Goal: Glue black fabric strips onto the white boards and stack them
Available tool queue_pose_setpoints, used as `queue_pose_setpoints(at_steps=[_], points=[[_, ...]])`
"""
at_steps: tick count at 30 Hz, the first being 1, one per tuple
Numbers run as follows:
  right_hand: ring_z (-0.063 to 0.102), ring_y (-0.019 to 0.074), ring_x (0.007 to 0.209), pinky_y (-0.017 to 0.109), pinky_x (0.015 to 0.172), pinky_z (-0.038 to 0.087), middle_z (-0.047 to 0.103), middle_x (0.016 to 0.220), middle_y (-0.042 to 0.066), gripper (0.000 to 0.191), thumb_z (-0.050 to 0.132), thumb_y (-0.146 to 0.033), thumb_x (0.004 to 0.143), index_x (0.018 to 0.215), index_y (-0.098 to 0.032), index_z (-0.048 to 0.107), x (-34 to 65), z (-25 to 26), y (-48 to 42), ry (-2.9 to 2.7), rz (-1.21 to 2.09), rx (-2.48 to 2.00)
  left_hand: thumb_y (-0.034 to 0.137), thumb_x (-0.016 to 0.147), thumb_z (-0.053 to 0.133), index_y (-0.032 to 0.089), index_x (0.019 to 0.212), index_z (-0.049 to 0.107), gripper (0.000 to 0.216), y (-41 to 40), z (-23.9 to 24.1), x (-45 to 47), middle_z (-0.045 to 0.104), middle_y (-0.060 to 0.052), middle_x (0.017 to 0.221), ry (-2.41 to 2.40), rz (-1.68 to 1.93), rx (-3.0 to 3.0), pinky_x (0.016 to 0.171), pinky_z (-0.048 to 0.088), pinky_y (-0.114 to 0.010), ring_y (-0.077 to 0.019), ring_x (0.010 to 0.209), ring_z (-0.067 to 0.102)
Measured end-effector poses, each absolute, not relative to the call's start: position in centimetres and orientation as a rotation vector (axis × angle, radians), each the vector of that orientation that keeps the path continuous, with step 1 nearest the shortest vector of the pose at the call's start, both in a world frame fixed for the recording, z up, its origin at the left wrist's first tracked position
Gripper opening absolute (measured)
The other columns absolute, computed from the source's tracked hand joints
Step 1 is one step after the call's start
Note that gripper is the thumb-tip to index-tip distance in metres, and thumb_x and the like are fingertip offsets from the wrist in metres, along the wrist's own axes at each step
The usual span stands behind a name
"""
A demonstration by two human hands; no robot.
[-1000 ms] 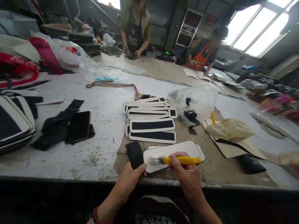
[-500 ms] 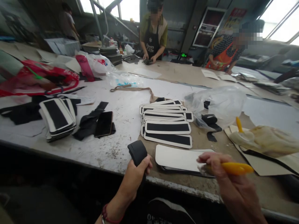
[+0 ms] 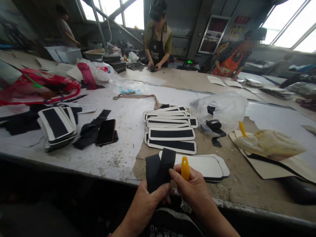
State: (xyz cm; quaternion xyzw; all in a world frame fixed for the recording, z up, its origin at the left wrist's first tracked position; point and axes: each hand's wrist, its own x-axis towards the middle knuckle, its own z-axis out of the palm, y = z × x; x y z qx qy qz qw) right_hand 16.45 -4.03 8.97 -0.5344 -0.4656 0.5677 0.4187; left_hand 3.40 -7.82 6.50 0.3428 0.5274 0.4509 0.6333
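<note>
My left hand (image 3: 149,202) is closed around a bundle of black strips (image 3: 153,171) above the table's front edge. One strip (image 3: 169,161) stands out from the bundle, and the fingertips of my right hand (image 3: 195,187) pinch its edge. That hand also grips a yellow-handled brush (image 3: 185,169), handle up, with its pale bristle end below the palm. Just behind my hands lies a stack of blank off-white panels with rounded ends (image 3: 204,164), partly hidden. Beyond it is an overlapping pile of off-white panels, each bearing a black strip (image 3: 172,134).
At left are another stack of panels (image 3: 55,123) and a phone (image 3: 105,131) on black strips. To the right lie a clear plastic bag (image 3: 227,110) and a yellowish container (image 3: 274,143) with a second yellow handle (image 3: 242,129). Other people stand across the table.
My right hand has moved left from the blank panels to the black strips and now pinches one, the brush turned upright. One strip has separated from the bundle in my left hand.
</note>
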Motion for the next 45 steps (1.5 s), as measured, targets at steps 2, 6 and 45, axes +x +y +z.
queue_pose_setpoints(at_steps=[2, 6, 45], points=[[0.037, 0.0052, 0.038, 0.017, 0.036, 0.034, 0.041, 0.046, -0.009, 0.039, 0.072, -0.052, 0.07, 0.072, -0.016, 0.056, 16.8, 9.2, -4.5, -1.13, 1.386, -1.366, 0.046, 0.074, 0.071, 0.012, 0.072, 0.07, 0.034, -7.9, 6.3, 3.9, 0.065, -0.006, 0.06, 1.171, 1.05, 0.775, 0.058, 0.042, -0.025, -0.015, 0.057, 0.056], [0.038, 0.007, 0.035, 0.019, 0.036, 0.036, 0.04, 0.044, -0.011, 0.04, 0.065, -0.057, 0.076, 0.082, -0.019, 0.052, 17.1, 9.0, -5.0, -1.087, 1.432, -1.347, 0.047, 0.073, 0.072, 0.012, 0.075, 0.072, 0.035, -8.3, 5.8, 5.1, 0.069, -0.008, 0.065, 1.109, 1.038, 0.717, 0.06, 0.045, -0.027, -0.0175, 0.061, 0.06], [0.056, 0.0152, 0.067, 0.024, 0.06, 0.032, 0.066, 0.076, 0.003, 0.02, 0.053, -0.033, 0.085, 0.086, -0.018, 0.067, 19.4, 8.1, 8.2, -2.659, 1.157, -1.593, 0.045, 0.063, 0.067, 0.018, 0.054, 0.051, 0.032, -0.8, 3.9, 0.9, 0.05, 0.001, 0.048, 1.47, 0.858, 0.673, 0.053, 0.031, -0.026, -0.0122, 0.051, 0.041]])
